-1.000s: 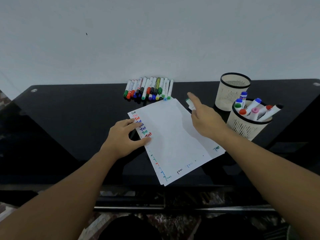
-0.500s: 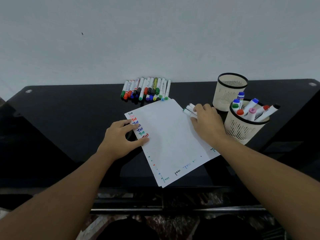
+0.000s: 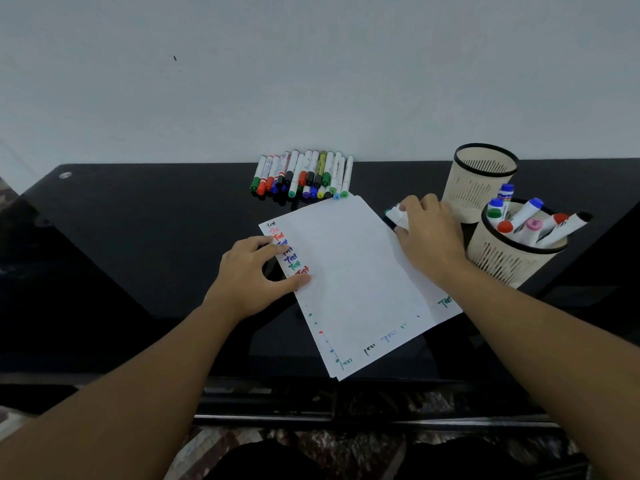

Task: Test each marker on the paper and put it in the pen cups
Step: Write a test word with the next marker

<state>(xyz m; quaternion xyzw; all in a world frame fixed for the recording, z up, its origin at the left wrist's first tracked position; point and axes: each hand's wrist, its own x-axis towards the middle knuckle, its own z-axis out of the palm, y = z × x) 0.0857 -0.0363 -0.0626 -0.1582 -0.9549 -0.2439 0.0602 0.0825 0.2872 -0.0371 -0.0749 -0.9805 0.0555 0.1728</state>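
Your left hand (image 3: pixel 254 271) is pressing flat on the paper (image 3: pixel 349 282) at the worktop's (image 3: pixel 138 237) front edge while your right hand (image 3: pixel 427 237) is gripping white markers (image 3: pixel 394 215) beside the pen cups (image 3: pixel 512 252).

We seem to sit at a home or office desk: a glossy black worktop (image 3: pixel 138 237) against a plain white wall (image 3: pixel 311 81), patterned floor (image 3: pixel 214 448) below.

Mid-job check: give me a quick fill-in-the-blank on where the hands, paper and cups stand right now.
The left hand rests on the ____ edge of the paper.
The right hand grips markers lying just ____ of the paper.
The near pen cup holds markers; the far pen cup looks ____.

Missing words: left; right; empty
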